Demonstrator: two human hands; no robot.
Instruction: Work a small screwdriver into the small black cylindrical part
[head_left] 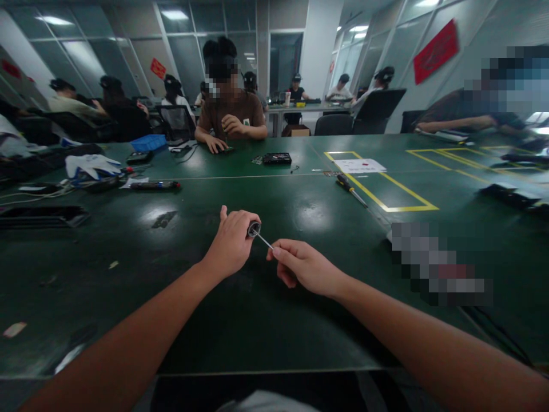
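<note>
In the middle of the head view, my left hand [231,243] is closed around a small dark cylindrical part [253,229], its round open-looking end facing my right hand. A thin metal rod [263,240] runs from that round end to the fingertips of my right hand [307,266], which pinch it between thumb and forefinger. The rod's tip meets the inside of the round end; how deep it sits I cannot tell. Any handle on the rod is hidden by my right hand. Both hands are held above the green table [274,337].
A yellow-and-black screwdriver [351,190] lies beyond my right hand, near a paper sheet [360,166]. White gloves [92,166], a pen-shaped tool [155,185] and a black tray [43,217] are at left. Across the table a person [231,109] works beside a black device [277,158].
</note>
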